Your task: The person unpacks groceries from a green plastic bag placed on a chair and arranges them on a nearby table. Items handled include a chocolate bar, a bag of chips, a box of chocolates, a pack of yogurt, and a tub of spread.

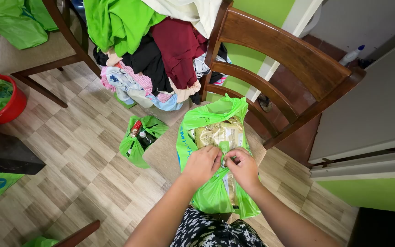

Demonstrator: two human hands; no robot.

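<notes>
Gripping: left hand (202,163) and right hand (242,167) pinch the handles of a green plastic bag (216,194) at frame centre, on a chair seat (161,153).
Package: tan foil packet (219,133) inside it.
Left of centre: smaller green bag (136,146) holding bottles, on the floor.

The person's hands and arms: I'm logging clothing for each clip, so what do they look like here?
Both forearms are bare to the frame edge, no sleeves visible. The left hand and right hand wear no gloves; no watch or bracelet shows.
</notes>
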